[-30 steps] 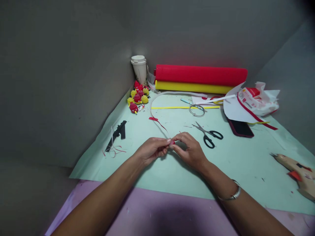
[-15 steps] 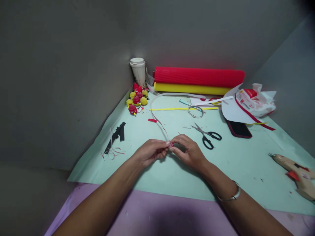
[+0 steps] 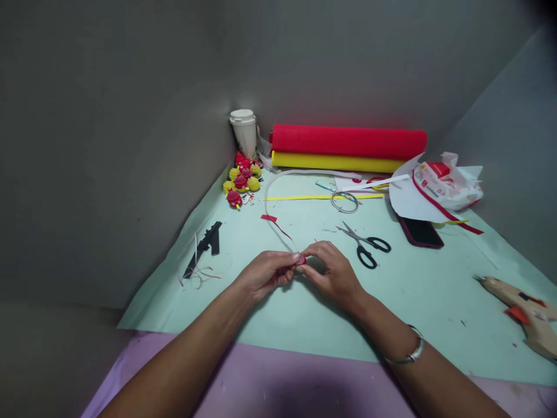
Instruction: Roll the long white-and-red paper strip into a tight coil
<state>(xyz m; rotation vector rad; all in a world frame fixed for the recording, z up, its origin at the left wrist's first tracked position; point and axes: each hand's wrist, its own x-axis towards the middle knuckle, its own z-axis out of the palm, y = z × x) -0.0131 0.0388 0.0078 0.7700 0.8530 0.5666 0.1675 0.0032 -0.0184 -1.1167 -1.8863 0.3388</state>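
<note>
My left hand (image 3: pixel 270 271) and my right hand (image 3: pixel 331 268) meet over the middle of the pale green sheet, fingertips almost touching. Between them both pinch a small red paper coil (image 3: pixel 301 260), partly covered by the fingers. From it a narrow paper strip (image 3: pixel 284 231), red on one face and white on the other, curves away to the back and arcs to the right. Under the strip lies a short red paper piece (image 3: pixel 268 217). Right of my hands, scissors (image 3: pixel 363 242) with black handles rest with their blades slightly apart.
Red and yellow corrugated rolls (image 3: pixel 348 141) lie along the back wall beside a white cup (image 3: pixel 244 133). Several red and yellow paper figures (image 3: pixel 242 183) cluster at back left. Black pieces (image 3: pixel 203 249) lie left; a phone (image 3: pixel 421 232) and a glue gun (image 3: pixel 522 310) lie right.
The whole view has shifted slightly, so things sit a little lower. Both hands keep hold of the red coil, which shows a bit more between the fingers; the strip moved slightly.
</note>
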